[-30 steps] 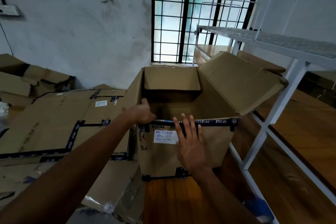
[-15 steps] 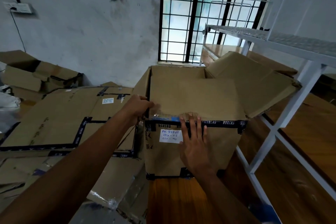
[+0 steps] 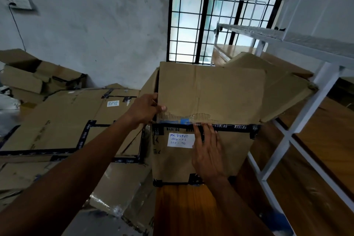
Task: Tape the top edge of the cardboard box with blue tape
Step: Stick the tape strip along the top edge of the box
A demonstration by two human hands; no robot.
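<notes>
Two bare hands work at the front of a brown cardboard box (image 3: 208,151) standing on a polished wooden tabletop (image 3: 187,210). Nearest, the right hand (image 3: 207,151) lies open and flat against the box's front face, beside a white handwritten label (image 3: 180,140), its fingertips (image 3: 206,125) reaching up onto the dark printed tape band (image 3: 229,126) along the top edge. Just left of those fingertips a short piece of blue tape (image 3: 183,121) shows on the lip of the folded-down flap (image 3: 210,92). The left hand (image 3: 144,110) is closed on that flap's left corner — thumb on top. Left of both hands lie flattened cardboard sheets (image 3: 63,119); to the right stands a white metal rack (image 3: 298,90). Beyond the flap — a barred window (image 3: 210,13).
</notes>
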